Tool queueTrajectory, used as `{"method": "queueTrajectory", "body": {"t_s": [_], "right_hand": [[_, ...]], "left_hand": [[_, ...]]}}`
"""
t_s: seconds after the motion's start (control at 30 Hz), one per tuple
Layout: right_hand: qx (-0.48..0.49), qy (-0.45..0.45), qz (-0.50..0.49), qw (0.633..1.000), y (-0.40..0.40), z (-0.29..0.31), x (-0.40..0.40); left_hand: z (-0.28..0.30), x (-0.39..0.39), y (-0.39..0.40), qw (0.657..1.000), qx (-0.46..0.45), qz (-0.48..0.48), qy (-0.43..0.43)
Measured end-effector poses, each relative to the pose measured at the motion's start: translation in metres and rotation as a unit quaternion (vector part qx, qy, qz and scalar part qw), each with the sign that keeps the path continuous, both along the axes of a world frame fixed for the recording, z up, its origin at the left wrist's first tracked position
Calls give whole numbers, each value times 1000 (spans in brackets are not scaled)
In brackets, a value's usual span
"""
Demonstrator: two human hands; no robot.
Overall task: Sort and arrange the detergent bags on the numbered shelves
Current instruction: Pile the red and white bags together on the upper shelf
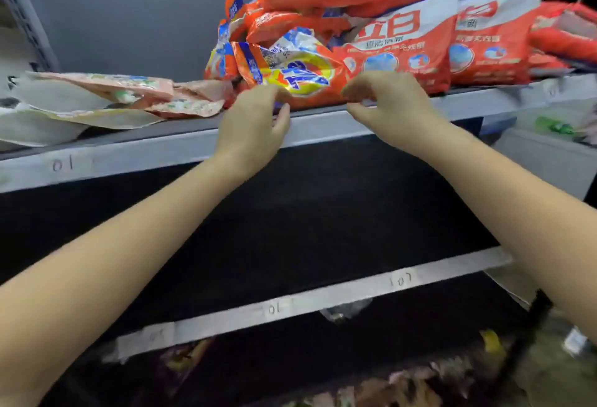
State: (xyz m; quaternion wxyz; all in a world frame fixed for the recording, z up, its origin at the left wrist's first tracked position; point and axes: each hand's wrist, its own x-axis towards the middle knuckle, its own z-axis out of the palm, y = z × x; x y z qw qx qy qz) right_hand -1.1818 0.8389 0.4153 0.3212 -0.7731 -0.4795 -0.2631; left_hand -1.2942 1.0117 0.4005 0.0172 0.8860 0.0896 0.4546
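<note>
Both forearms reach up; left hand and right hand curl their fingers onto the orange detergent bag at the upper shelf edge, apparently pinching its lower corners to pull it free of the heap.
</note>
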Motion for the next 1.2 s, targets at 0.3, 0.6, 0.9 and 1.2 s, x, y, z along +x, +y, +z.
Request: {"method": "queueTrajectory", "body": {"t_s": [0.3, 0.6, 0.9, 1.2], "right_hand": [[-98, 136, -92, 982, -154, -160, -6], [-198, 330, -190, 903, -236, -338, 32], [-199, 441, -215, 848, -234, -459, 137], [-200, 439, -211, 850, -198, -579, 305]], "left_hand": [[-182, -3, -135, 969, 38, -135, 202], [-349, 62, -199, 903, -61, -147, 398], [-462, 181, -201, 852, -171, -86, 488], [-574, 338, -183, 846, -301, -35, 438]]}}
